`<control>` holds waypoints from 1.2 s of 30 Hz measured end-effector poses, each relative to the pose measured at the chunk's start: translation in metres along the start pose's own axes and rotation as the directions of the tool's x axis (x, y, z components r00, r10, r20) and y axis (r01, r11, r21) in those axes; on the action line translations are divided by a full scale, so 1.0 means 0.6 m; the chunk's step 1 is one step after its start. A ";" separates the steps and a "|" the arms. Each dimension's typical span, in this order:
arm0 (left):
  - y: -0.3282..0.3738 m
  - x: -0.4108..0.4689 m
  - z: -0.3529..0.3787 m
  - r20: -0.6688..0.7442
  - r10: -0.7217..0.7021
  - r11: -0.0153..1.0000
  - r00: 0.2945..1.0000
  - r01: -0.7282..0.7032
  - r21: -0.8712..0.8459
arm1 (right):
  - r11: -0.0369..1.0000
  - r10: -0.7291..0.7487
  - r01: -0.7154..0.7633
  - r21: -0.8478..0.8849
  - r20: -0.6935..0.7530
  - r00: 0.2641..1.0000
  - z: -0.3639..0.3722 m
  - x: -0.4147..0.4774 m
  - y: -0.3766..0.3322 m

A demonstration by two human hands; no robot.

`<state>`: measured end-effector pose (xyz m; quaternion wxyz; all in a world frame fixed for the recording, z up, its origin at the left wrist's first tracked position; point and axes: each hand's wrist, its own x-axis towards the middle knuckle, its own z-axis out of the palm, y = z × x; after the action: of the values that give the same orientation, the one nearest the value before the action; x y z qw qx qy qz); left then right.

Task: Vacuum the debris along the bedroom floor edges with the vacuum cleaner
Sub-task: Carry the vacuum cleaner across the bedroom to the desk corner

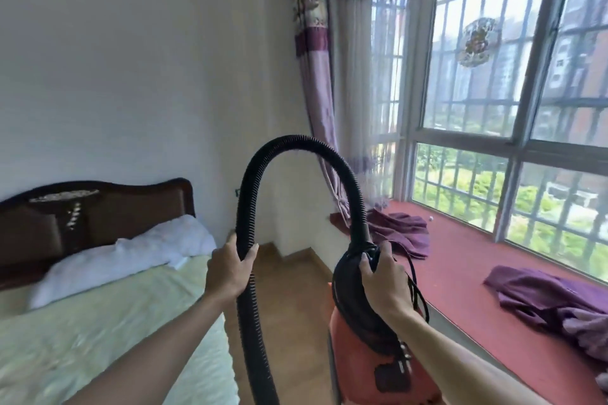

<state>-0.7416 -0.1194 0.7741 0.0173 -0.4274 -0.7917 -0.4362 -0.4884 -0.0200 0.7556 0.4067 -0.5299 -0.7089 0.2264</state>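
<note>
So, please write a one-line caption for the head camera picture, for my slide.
The left hand grips the black hose and the right hand holds the red vacuum cleaner beside the bed.

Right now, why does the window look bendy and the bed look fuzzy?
Head view: the wide-angle lens bows the window frame; the bed is smeared, probably motion blur; the hose gripped by the left hand and the vacuum cleaner gripped by the right hand look clearer.
</note>
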 end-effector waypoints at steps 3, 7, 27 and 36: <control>-0.006 0.016 -0.072 -0.104 -0.032 0.999 0.994 0.033 0.001 | 0.997 -0.082 0.083 -0.011 0.055 0.995 0.030 0.022 -0.071; -0.031 0.015 -0.163 -0.256 -0.104 0.992 0.961 0.118 0.042 | 0.978 -0.208 0.206 0.032 0.156 0.966 0.074 0.041 -0.144; -0.185 -0.278 -0.518 -0.737 -0.395 0.796 0.548 0.604 0.022 | 0.775 -0.631 0.422 0.470 0.544 0.554 0.314 -0.227 -0.441; -0.230 -0.520 -0.716 -0.822 -0.410 0.721 0.395 0.693 -0.027 | 0.677 -0.735 0.414 0.609 0.587 0.340 0.318 -0.481 -0.577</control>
<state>-0.7873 -0.6639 0.8219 0.2810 0.1087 -0.8557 -0.4206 -0.8097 -0.3853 0.8106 0.1836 0.0063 -0.8984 0.3990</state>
